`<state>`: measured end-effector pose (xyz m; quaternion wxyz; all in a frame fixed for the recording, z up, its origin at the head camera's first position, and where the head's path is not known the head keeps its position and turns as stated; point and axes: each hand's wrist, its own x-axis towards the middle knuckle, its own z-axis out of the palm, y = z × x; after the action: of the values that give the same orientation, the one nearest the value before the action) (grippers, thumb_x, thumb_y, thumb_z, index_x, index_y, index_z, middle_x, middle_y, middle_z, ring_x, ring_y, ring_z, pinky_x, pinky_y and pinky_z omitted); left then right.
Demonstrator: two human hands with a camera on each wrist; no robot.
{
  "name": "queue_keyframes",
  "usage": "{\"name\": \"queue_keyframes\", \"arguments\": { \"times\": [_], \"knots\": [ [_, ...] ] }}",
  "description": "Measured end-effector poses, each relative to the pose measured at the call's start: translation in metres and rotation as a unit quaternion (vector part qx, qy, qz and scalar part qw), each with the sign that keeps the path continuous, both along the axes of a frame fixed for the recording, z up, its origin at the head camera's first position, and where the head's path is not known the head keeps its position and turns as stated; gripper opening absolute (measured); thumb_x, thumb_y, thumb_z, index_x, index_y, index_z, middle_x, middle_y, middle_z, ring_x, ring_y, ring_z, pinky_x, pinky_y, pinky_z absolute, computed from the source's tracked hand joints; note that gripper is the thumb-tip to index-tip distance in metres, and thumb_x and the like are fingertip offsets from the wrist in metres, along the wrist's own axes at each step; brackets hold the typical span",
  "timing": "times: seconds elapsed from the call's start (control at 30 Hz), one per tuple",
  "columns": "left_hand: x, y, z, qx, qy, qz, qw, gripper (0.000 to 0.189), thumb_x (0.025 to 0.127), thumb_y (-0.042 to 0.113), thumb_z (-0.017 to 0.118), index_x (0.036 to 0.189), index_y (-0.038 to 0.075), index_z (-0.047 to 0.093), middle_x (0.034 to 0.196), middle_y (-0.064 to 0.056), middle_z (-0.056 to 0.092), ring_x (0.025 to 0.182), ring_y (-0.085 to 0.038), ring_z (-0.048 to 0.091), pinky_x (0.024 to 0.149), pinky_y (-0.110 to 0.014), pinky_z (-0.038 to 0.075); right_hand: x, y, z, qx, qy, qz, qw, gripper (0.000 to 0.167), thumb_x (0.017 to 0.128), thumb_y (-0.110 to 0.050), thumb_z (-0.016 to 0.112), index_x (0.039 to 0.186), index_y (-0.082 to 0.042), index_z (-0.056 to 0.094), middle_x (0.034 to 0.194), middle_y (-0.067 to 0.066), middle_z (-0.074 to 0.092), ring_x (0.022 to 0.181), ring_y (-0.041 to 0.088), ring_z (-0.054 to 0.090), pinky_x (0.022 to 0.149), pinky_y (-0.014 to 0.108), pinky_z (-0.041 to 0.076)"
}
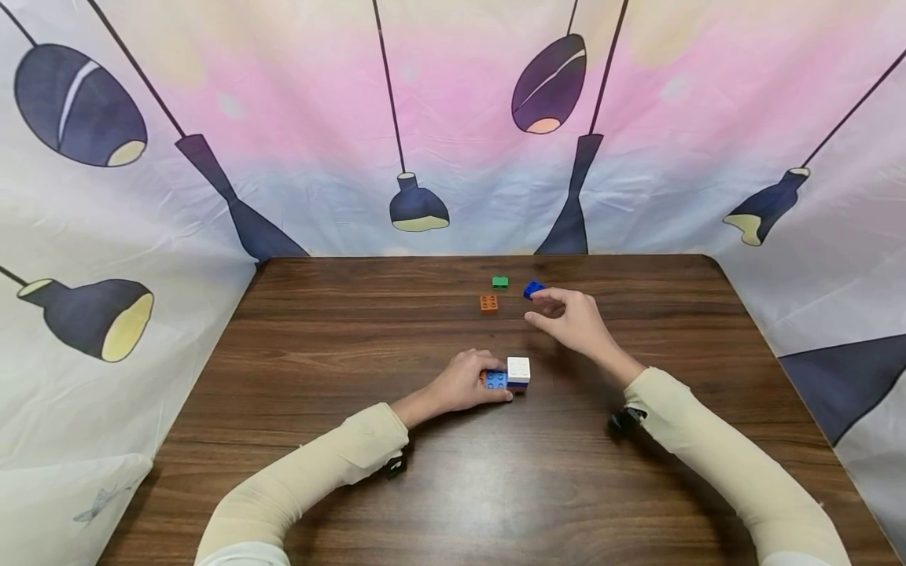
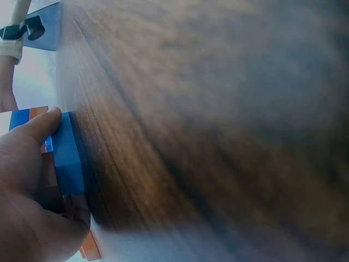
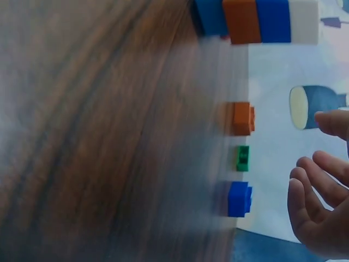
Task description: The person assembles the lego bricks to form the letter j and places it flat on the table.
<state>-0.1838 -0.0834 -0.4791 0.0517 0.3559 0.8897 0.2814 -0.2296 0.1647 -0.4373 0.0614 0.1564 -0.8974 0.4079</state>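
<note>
My left hand (image 1: pixel 463 383) grips an assembly of toy building bricks on the table, thumb on the near side and fingers on the far side. Its light blue brick (image 1: pixel 495 380) shows studs between the fingers, and a white brick (image 1: pixel 519 367) tops the right end. In the right wrist view that end stacks blue, an orange brick (image 3: pixel 242 22), a darker blue brick (image 3: pixel 274 22) and white. Reaching toward a loose dark blue brick (image 1: pixel 533 289), my right hand (image 1: pixel 576 322) has its thumb and fingers apart, with nothing between them.
A loose orange brick (image 1: pixel 489 304) and a smaller green brick (image 1: pixel 500 282) sit left of the dark blue one, toward the back of the wooden table (image 1: pixel 340 338). A printed cloth backdrop (image 1: pixel 467 102) rises behind the back edge.
</note>
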Motion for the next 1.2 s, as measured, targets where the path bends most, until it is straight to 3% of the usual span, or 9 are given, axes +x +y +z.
{"name": "queue_keyframes", "arguments": {
  "times": [0.3, 0.63, 0.9, 1.2],
  "knots": [
    [0.0, 0.0, 0.0, -0.003, -0.001, 0.001, 1.0, 0.047, 0.086, 0.039, 0.083, 0.119, 0.007, 0.075, 0.102, -0.004, 0.073, 0.083, -0.011, 0.059, 0.072, -0.026, 0.046, -0.026, 0.003, -0.009, 0.005, 0.002, -0.033, 0.9994, 0.044, 0.089, -0.03, 0.081, 0.123, -0.004, 0.073, 0.102, 0.014, 0.076, 0.09, 0.027, 0.071, 0.079, 0.046, 0.056],
    [0.001, -0.001, 0.0, -0.005, -0.004, 0.005, 1.0, 0.046, 0.086, 0.039, 0.083, 0.119, 0.008, 0.075, 0.103, -0.003, 0.072, 0.084, -0.011, 0.058, 0.072, -0.026, 0.045, -0.05, 0.008, -0.018, 0.032, -0.016, -0.06, 0.9975, 0.046, 0.089, -0.03, 0.081, 0.126, -0.005, 0.071, 0.11, 0.016, 0.075, 0.095, 0.031, 0.068, 0.084, 0.049, 0.052],
    [0.0, -0.001, -0.001, -0.006, 0.003, 0.006, 1.0, 0.045, 0.085, 0.038, 0.084, 0.118, 0.008, 0.076, 0.102, -0.003, 0.072, 0.085, -0.012, 0.058, 0.073, -0.026, 0.045, -0.062, 0.008, -0.024, 0.035, -0.054, -0.065, 0.9958, 0.052, 0.088, -0.035, 0.082, 0.129, -0.006, 0.07, 0.122, 0.014, 0.072, 0.101, 0.032, 0.068, 0.086, 0.047, 0.054],
    [0.001, 0.0, -0.001, -0.003, -0.002, 0.005, 1.0, 0.046, 0.085, 0.038, 0.084, 0.118, 0.008, 0.075, 0.101, -0.002, 0.072, 0.084, -0.01, 0.058, 0.072, -0.025, 0.045, -0.068, 0.006, -0.027, 0.053, -0.063, -0.061, 0.9947, 0.056, 0.088, -0.037, 0.082, 0.132, -0.005, 0.068, 0.124, 0.016, 0.071, 0.097, 0.03, 0.068, 0.085, 0.046, 0.051]
  ]
}}
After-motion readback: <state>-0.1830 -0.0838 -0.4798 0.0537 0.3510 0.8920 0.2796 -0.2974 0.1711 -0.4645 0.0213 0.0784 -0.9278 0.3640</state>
